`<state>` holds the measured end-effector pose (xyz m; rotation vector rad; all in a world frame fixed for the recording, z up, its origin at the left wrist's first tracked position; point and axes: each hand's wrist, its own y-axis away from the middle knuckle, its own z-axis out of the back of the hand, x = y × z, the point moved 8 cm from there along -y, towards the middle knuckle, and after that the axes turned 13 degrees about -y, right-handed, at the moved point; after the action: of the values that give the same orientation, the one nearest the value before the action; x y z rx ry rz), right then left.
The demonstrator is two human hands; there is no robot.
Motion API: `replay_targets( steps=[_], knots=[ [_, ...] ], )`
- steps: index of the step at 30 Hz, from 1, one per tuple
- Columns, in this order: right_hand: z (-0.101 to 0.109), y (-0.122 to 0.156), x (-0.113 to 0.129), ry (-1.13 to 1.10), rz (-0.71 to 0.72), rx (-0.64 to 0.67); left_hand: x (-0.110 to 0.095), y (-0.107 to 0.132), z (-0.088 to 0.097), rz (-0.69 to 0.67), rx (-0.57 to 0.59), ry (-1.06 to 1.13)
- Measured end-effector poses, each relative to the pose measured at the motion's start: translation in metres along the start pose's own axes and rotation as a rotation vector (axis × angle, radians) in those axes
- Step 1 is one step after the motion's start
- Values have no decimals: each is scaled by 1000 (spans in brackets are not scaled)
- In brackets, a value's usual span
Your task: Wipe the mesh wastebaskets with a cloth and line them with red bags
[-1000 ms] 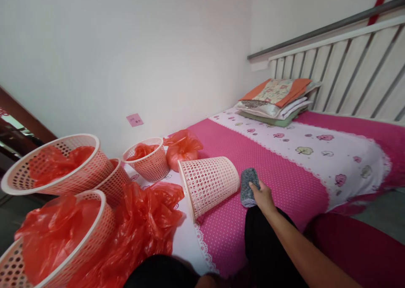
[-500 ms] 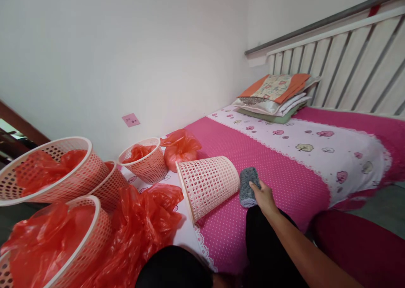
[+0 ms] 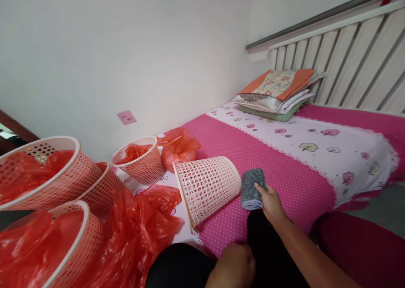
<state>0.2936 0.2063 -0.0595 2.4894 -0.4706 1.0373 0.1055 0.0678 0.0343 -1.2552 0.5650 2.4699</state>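
Head view: right hand (image 3: 274, 203) holds grey cloth (image 3: 251, 186) beside tipped basket (image 3: 211, 186)

Perforated pink plastic baskets, 5: 1 upper-left basket (image 3: 80, 180), 1 partly hidden basket (image 3: 103, 191), 1 lower-left basket (image 3: 90, 243), 1 rear basket (image 3: 148, 165) and 1 basket on its side (image 3: 211, 187). Red plastic, 6 visible masses: 4 within baskets, plus 1 gathered red bag (image 3: 180, 149) and 1 crumpled red bag (image 3: 139, 229) outside them. Grey cloth roll (image 3: 251, 187), 1. Hands, 2: 1 right hand (image 3: 271, 200), 1 left hand (image 3: 234, 266). Black-clad knees (image 3: 180, 267), 2. Bed (image 3: 284, 174), 1. Slatted white headboard (image 3: 341, 64), 1. Bedding stack (image 3: 275, 106), 1, topped by 1 orange-bordered pillow (image 3: 276, 84); layers beneath not clearly countable. Pink paper note (image 3: 126, 117), 1. Grey rail (image 3: 316, 19), 1. Dark red seat (image 3: 357, 250), 1.
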Motion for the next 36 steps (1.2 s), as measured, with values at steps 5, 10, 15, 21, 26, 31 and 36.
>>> replay_targets(
  steps=[5,10,15,21,26,31,36],
  knots=[
    [10,11,29,-58,97,-85,-37,38,120,-116,-702,-71],
    [-18,38,103,-56,262,-48,-30,79,230,-49,-1218,4],
    [-109,39,145,50,372,204,15,30,245,89,-1005,390],
    [-205,32,148,192,432,481,20,-51,233,112,-638,620],
    [-235,48,153,188,535,516,14,-53,244,87,-723,503],
    [-252,75,146,312,617,609,14,-48,232,-20,-651,504],
    [-276,119,135,546,770,788,31,-53,225,50,-721,636]
  ],
)
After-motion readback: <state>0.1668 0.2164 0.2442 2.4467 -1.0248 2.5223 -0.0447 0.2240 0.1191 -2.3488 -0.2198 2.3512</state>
